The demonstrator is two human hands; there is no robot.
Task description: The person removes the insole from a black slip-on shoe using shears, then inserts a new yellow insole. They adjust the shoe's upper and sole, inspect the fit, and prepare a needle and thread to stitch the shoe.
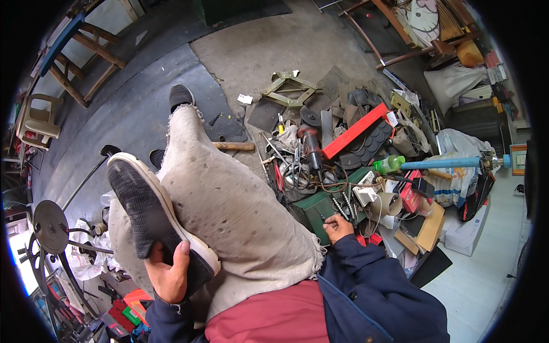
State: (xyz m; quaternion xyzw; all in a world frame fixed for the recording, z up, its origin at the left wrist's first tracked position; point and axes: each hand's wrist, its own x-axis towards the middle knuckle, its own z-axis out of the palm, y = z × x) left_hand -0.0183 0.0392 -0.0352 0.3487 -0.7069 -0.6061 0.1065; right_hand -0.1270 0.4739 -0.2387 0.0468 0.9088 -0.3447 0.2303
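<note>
My left hand (170, 273) is closed around the heel end of a black knit sneaker (140, 197) with a white sole. The sneaker lies on its side across my lap, toe pointing away, on a stained grey cloth (223, 197) that covers my legs. Off to the right, my right hand (338, 228) is at a green metal box (320, 214), its thumb and fingertips pinched together. A thin dark tip seems to stick out from the pinch, too small to name. Beside that hand, coiled metal cords (343, 207) and a white power adapter (366, 195) rest on the box.
An angle grinder (310, 143), scissors (297, 171), a red metal bar (355, 131) and a green bottle (390, 164) crowd the right side. Farther off lies a scissor jack (290, 90). At left stand a metal disc on a frame (50, 227), a plastic chair (41, 121) and a wooden stool (80, 57).
</note>
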